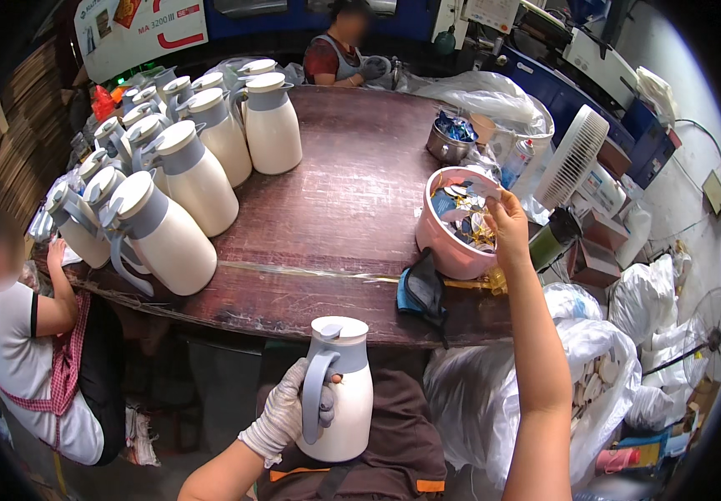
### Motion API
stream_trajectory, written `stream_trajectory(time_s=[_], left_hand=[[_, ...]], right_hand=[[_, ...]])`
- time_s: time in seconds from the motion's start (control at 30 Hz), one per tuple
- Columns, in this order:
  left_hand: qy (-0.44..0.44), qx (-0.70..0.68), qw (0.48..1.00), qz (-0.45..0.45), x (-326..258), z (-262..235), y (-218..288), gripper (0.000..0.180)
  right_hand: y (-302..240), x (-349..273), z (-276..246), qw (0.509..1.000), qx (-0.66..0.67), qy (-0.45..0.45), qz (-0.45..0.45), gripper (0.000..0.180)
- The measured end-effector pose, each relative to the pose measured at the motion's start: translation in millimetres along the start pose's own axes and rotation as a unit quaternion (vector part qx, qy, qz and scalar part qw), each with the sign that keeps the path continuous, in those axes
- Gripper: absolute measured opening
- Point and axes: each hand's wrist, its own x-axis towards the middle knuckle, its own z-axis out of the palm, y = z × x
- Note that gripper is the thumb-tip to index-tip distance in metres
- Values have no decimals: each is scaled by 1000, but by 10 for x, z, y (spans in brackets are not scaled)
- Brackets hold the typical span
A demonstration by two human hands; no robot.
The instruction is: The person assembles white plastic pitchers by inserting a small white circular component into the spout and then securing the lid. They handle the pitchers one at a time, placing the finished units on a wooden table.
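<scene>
A white vacuum jug with a grey collar, grey handle and white lid stands upright at my lap. My left hand, in a pale knitted glove with some fingertips bare, is wrapped round its handle. Farther right, my bare right hand reaches over the rim of a pink bucket. Its fingers pinch a small white tag. Inside the bucket lie many tags with gold-coloured strings.
Several similar jugs crowd the left of the dark red table. A blue-black pouch lies beside the bucket, with a metal pot beyond. Plastic bags fill the right. People sit at left and across.
</scene>
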Motion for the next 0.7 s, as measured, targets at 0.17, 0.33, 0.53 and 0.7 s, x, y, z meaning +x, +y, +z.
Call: stream_trajectory(time_s=[0.17,0.33,0.53,0.7], left_hand=[[5,-16,1000,-5,10,-20,3,62],[6,-5,1000,-6,19,-68,-9,60],[-17,-45,999,-15,38,-86,-23,54],[-3,-2,1000,-1,-4,-91,44,36]], right_hand=[[7,-4,-57,967,-129,57,-212,15],[-382,-207,-25,906,-332,56,-256,12],[-356,-390,-33,962,-147,102,-206,12],[-590,-1230,262,991,-70,-111,22,15]])
